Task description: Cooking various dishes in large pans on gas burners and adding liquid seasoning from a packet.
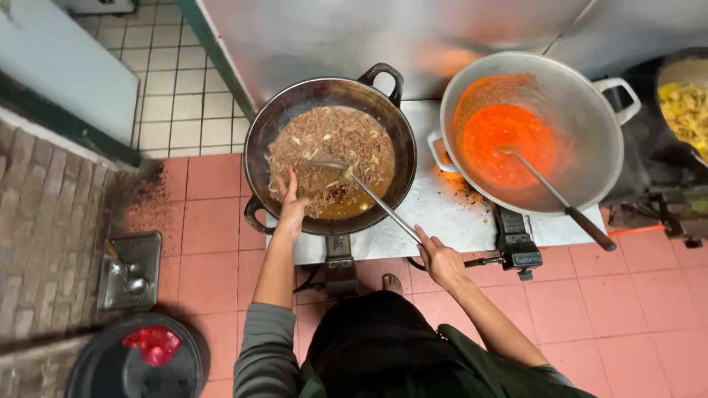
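The person is stirring a dark wok (330, 147) of brown minced meat with pale onion slivers in a thin brown sauce. The right hand (440, 259), at the near right of that wok, is closing its grip around the end of a long metal ladle (372, 197), whose bowl is lying in the food near the middle. The left hand (291, 208) is reaching over the near rim with its fingers spread – it is holding nothing and looks to be hovering just above the meat, though whether it is touching the food I cannot tell.

Judging from this, the cooking is at the stirring stage – the next stroke is calling for the left hand to stay clear of the hot pan while the ladle is sweeping through.

Counting: three pans are sitting in a row on the steel counter (442, 210) – the dark wok at left, a silver wok (582, 125) of orange-red sauce in the middle, and a third pan (682, 103) of yellow food cut off at the far right. Two ladles are showing, the second one (557, 199) resting in the red sauce. Near left on the floor, a black bin (103, 368) is holding something red.
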